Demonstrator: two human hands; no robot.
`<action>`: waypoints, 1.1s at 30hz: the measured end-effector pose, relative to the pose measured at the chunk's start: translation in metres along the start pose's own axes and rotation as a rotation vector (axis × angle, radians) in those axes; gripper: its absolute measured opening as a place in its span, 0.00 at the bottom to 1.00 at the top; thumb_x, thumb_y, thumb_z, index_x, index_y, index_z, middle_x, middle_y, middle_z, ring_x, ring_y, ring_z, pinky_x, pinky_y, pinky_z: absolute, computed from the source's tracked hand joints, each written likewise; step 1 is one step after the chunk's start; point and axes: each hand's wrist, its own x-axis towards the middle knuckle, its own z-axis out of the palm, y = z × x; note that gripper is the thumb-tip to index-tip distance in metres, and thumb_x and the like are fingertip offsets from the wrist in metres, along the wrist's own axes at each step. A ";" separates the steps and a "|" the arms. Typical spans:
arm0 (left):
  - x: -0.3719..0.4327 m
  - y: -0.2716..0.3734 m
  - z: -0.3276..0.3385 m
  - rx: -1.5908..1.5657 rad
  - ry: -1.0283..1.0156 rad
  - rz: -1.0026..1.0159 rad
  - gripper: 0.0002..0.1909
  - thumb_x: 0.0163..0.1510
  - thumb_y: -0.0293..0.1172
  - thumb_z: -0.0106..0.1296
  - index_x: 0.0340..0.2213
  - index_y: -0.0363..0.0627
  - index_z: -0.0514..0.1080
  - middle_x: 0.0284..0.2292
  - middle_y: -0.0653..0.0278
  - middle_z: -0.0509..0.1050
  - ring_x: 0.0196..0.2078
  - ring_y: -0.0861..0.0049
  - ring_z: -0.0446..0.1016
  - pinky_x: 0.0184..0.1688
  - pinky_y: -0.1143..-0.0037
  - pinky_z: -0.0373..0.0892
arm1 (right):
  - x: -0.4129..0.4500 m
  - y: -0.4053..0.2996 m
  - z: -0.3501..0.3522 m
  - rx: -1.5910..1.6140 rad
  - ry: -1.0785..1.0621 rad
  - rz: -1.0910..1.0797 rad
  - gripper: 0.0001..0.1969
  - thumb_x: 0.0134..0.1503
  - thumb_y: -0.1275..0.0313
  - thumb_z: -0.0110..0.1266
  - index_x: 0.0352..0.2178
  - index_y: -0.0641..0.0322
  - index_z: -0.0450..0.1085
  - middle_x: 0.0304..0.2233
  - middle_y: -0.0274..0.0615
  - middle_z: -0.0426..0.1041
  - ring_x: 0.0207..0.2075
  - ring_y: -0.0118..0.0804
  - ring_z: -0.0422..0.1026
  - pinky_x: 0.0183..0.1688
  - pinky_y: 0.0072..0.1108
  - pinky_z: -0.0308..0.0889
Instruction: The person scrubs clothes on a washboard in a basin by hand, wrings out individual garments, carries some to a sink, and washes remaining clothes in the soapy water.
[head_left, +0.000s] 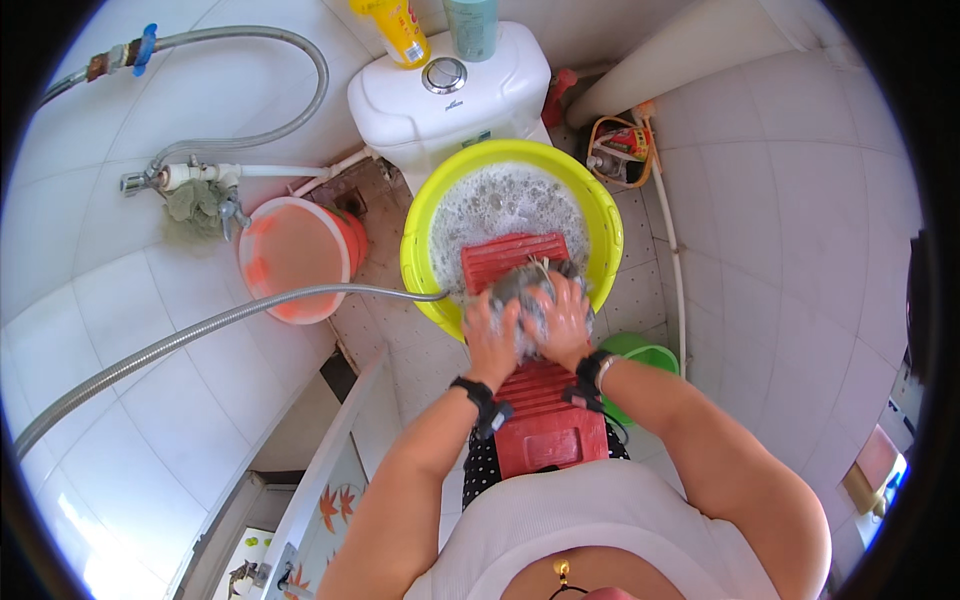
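Note:
A wet grey cloth (516, 283), streaked with suds, is bunched up on a red plastic washboard (551, 390). My left hand (491, 337) grips its near left side. On the right of the bundle, my right hand (559, 315) presses and holds it with bent fingers. The washboard's far end dips into a yellow-green basin (416, 247) of foamy water (499, 195), and its near end leans against my body. Part of the ridged middle is hidden under the cloth and hands.
A flexible metal hose (225, 319) runs from the left over the basin's rim. An orange-red bucket of water (300, 255) stands left, a green tub (637, 360) right. Behind are a toilet tank (450, 112) with two containers on top and a small basket (621, 154).

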 end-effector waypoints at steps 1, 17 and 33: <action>0.014 -0.004 0.003 -0.004 -0.003 -0.003 0.21 0.48 0.40 0.50 0.46 0.58 0.64 0.52 0.47 0.56 0.51 0.48 0.56 0.47 0.53 0.56 | 0.016 0.002 0.003 -0.041 -0.017 0.040 0.22 0.43 0.59 0.55 0.41 0.50 0.67 0.50 0.48 0.58 0.49 0.56 0.57 0.43 0.49 0.56; 0.075 -0.017 -0.022 -0.327 -0.155 -0.340 0.21 0.45 0.48 0.54 0.39 0.53 0.72 0.51 0.47 0.58 0.56 0.47 0.49 0.54 0.57 0.51 | 0.054 -0.001 -0.032 0.380 0.021 0.207 0.25 0.48 0.51 0.53 0.47 0.44 0.62 0.54 0.47 0.52 0.56 0.53 0.48 0.51 0.48 0.49; 0.028 0.018 -0.022 -0.120 -0.152 0.062 0.23 0.37 0.48 0.55 0.34 0.51 0.66 0.36 0.56 0.63 0.41 0.55 0.62 0.38 0.62 0.60 | 0.001 0.012 -0.002 0.068 0.140 -0.023 0.11 0.45 0.65 0.53 0.31 0.55 0.68 0.39 0.48 0.65 0.38 0.54 0.62 0.38 0.40 0.61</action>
